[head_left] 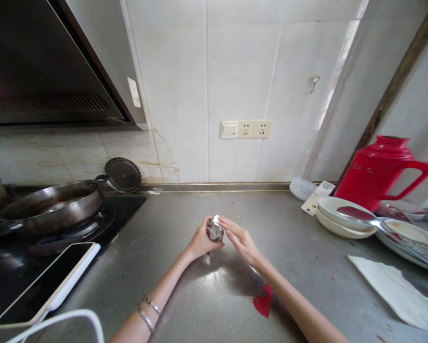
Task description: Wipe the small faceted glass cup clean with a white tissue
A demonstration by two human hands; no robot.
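My left hand (202,240) is curled around a small rounded thing (214,232), dark brownish and silvery with a crinkled shine, held just above the steel counter (171,295). Its kind is not clear. At its top a bright silver piece like foil (216,219) sticks up. My right hand (244,240) comes in from the right, its fingers stretched out and their tips touching that bright piece, the thumb apart from them. On the counter, left of my right forearm, lies a torn red scrap (263,301).
To the left, a steel pan (53,207) sits on the black stove, with a phone (47,283) and white cable (74,314) in front. A red thermos jug (381,171), stacked bowls (344,219), plates (413,245) and a white cloth or paper (395,290) stand on the right.
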